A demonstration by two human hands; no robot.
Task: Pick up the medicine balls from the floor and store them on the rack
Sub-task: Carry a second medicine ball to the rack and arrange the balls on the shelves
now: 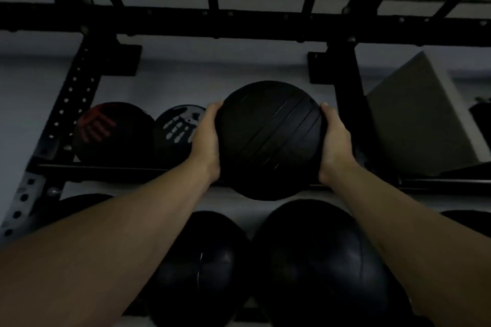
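I hold a black grooved medicine ball (269,138) between both palms, at the level of the rack's upper shelf rail (111,168). My left hand (206,141) presses its left side and my right hand (334,141) its right side. On the same shelf, to the left, sit a black ball with a red handprint (111,133) and a black ball with a white handprint (178,130). Whether the held ball rests on the rail or hangs just above it cannot be told.
The black steel rack has a perforated upright (66,103) on the left and another post (345,103) right of the ball. Two large dark balls (202,263) (318,260) fill the shelf below. A grey box (422,117) stands at right.
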